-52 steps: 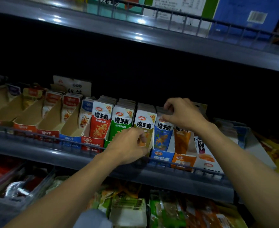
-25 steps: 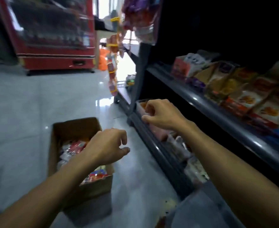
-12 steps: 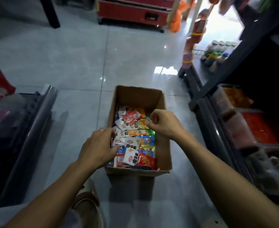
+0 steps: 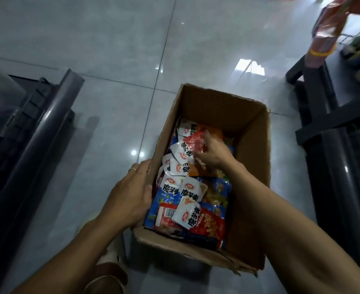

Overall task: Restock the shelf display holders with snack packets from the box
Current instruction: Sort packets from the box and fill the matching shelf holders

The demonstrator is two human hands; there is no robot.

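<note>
Box: an open brown cardboard box (image 4: 252, 132) stands on the glossy grey tiled floor (image 4: 111, 49), centre of the frame, flaps open, its near rim crumpled.
Contents: your stock of small foil snack packets (image 4: 192, 195), white-topped with red, blue, green and orange lower halves, lies loose and overlapping in the left part of the box, heaped toward the near end.
Left hand: your left hand (image 4: 130, 196) rests against the outside of the box's left wall, fingers straight, thumb at the rim; a ring shows on one finger.
Right hand: your right hand (image 4: 212, 153) reaches into the box at the middle of the frame, fingers curled round a crumpled red packet (image 4: 197, 142) on top of the heap.
Shelving, left: a dark grey metal shelf edge (image 4: 32, 132) runs along the left side of the frame.
Shelving, right: a dark shelf base (image 4: 332, 128) fills the right side; hanging orange-red packets (image 4: 327, 28) show blurred at upper right.
</note>
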